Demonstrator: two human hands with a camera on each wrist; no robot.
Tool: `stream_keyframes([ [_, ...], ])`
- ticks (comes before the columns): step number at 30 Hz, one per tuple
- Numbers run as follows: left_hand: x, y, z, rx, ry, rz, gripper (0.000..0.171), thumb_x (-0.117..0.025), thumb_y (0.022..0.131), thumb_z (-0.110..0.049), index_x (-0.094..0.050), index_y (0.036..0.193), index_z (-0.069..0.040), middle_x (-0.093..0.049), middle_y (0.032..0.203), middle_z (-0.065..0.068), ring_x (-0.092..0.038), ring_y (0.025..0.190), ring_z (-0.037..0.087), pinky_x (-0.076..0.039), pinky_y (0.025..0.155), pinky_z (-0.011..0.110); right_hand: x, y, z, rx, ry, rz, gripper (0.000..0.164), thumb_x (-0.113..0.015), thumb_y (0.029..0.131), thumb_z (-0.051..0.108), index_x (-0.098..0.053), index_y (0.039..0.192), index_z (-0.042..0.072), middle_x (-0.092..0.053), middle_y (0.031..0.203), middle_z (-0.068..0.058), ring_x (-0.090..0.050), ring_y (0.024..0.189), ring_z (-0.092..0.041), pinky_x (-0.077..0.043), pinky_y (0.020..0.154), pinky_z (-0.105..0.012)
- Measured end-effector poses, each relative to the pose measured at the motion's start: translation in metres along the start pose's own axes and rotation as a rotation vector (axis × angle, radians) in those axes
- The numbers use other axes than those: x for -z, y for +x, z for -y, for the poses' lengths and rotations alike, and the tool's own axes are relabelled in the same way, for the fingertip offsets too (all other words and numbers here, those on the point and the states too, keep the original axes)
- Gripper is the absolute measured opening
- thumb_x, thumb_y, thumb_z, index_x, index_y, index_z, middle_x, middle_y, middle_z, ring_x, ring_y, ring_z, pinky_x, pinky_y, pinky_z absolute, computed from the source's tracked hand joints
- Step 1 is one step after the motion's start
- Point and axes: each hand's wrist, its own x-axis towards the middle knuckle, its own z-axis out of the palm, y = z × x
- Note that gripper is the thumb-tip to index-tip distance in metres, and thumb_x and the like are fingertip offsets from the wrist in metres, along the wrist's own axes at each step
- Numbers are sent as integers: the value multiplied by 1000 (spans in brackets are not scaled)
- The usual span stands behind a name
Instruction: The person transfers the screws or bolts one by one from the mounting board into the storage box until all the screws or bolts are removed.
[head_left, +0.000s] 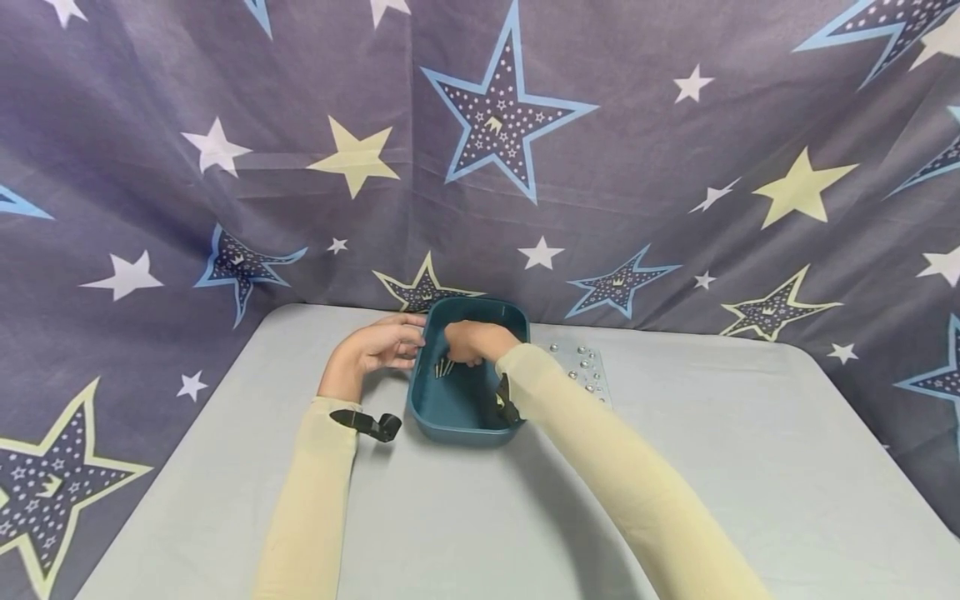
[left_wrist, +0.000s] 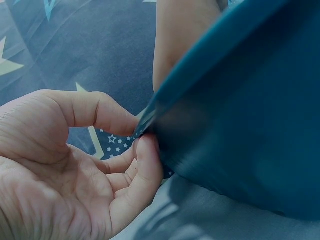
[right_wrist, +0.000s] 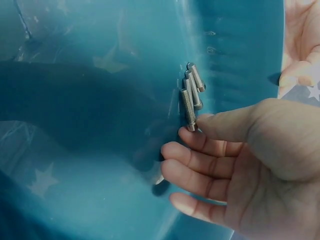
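Note:
A deep blue plastic bin stands upright on the table. My left hand is at its left side, thumb and index fingertip meeting at the rim in the left wrist view. Inside the bin is my right hand. Its thumb and index finger pinch the head of a silver threaded bolt, as the right wrist view shows. Two more bolts lie right beside it on the bin floor. A small shiny piece shows at the middle fingertips, mostly hidden by the fingers.
Right of the bin lies a clear plate with several round metal pieces on it, partly covered by the right sleeve. A star-patterned curtain hangs behind the pale table. Each wrist wears a black camera strap.

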Motion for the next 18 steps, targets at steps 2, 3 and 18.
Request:
stream_keyframes([
  [2,0,1,0,1,0,-1,64,-51,93,-1,-28,153,2,-63,88,-6,-60,70,4,-55,71,24,0,0,0,-6,2,-5,20,-50,104,10,-65,93,2,-63,76,-10,-60,70,-22,-43,60,-25],
  [3,0,1,0,2,-2,-2,64,-51,93,-1,-28,153,2,-63,88,-6,-60,70,4,-55,71,24,0,0,0,-7,2,-7,20,-50,104,9,-65,93,1,-62,75,-9,-60,71,-23,-43,60,-25],
  [18,-2,-1,-2,7,-23,-1,67,-52,91,-1,-27,153,3,-63,85,-5,-60,67,4,-55,69,24,0,-1,1,-52,40,6,22,-51,103,7,-70,106,-2,-60,71,-7,-59,68,-20,-44,57,-25],
])
